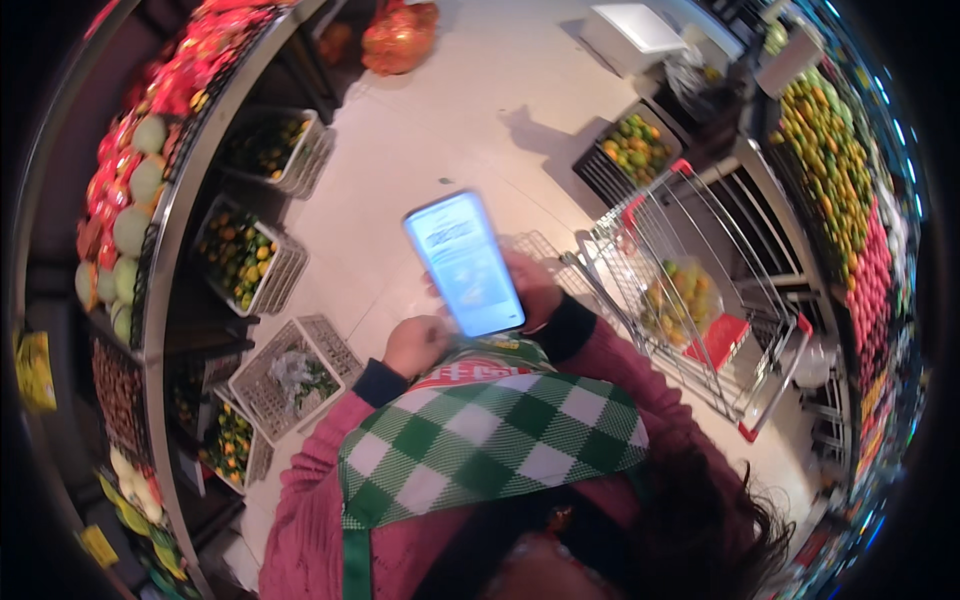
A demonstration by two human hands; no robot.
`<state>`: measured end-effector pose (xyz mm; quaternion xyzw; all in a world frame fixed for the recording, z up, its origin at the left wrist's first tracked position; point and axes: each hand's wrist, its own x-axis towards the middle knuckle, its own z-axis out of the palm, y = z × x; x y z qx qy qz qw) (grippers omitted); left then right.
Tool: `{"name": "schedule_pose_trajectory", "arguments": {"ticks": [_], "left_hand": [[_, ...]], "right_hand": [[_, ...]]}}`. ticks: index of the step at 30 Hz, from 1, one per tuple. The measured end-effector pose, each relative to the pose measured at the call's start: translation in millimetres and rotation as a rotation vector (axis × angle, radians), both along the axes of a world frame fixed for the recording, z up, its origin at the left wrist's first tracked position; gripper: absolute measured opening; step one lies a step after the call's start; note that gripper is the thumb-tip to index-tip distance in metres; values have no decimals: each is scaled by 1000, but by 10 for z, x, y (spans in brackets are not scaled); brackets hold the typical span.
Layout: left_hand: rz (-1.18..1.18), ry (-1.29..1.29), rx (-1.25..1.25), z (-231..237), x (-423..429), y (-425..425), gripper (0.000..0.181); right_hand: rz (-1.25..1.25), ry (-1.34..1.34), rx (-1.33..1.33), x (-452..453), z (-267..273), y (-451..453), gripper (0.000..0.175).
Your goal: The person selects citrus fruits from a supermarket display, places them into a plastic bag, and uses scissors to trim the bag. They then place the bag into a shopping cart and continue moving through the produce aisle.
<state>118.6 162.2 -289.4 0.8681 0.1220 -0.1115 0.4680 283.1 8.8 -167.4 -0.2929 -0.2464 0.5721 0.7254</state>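
Note:
A lit smartphone (466, 262) is held up in front of my body, its blurred screen showing some writing. My right hand (536, 289) grips it along the right edge, and fingertips show at its left edge. My left hand (415, 345) is beside the phone's lower left corner with fingers curled; blur hides whether it touches the phone. Below both hands spreads a green and white checked apron (487, 435), worn over a pink knitted sweater (319, 480) with dark cuffs.
To the right stands a metal shopping cart (739, 300) holding bagged fruit (679, 296) and a red item. Left are crates of citrus (244, 259), an open crate with plastic and leaves (289, 375), and a melon shelf (135, 229). A black citrus crate (634, 150) sits ahead, near a white box (630, 37).

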Motion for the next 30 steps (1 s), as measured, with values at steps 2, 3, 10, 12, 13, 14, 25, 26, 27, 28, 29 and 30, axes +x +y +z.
{"name": "schedule_pose_trajectory", "arguments": {"ticks": [2, 3, 10, 12, 13, 14, 25, 26, 27, 28, 29, 30], "left_hand": [[-38, 37, -67, -138, 60, 55, 16], [3, -238, -88, -201, 100, 62, 17], [-114, 278, -638, -248, 528, -1, 6], [-233, 226, -641, -191, 708, -160, 6], [-247, 239, -557, -163, 804, -247, 7], [-281, 219, -522, -136, 897, -328, 7], [-492, 352, -279, -61, 2347, -1457, 21], [-523, 148, -195, -56, 2604, -1641, 24], [-537, 4, -93, -60, 2850, -1849, 28], [-612, -213, 8, -90, 3120, -2077, 35], [-671, -407, 103, -142, 3382, -2306, 42], [-752, -436, 143, -208, 3590, -2524, 48]], "right_hand": [[116, 151, -131, -124, -186, 29, 59], [131, 216, -268, -193, -282, 21, 59], [466, -736, -326, -323, -875, -367, 51], [586, -865, -540, -324, -1014, -506, 50], [602, -885, -603, -318, -1093, -563, 50], [612, -908, -643, -315, -1182, -614, 50], [401, -796, -464, 694, -1444, -1741, 34], [381, -671, -466, 1006, -1422, -2020, 30], [322, -539, -385, 1316, -1445, -2284, 27], [86, -379, -545, 1558, -1503, -2561, 24], [-222, -212, -549, 1795, -1625, -2849, 23], [-513, -258, -648, 2108, -1854, -3085, 20]]}}
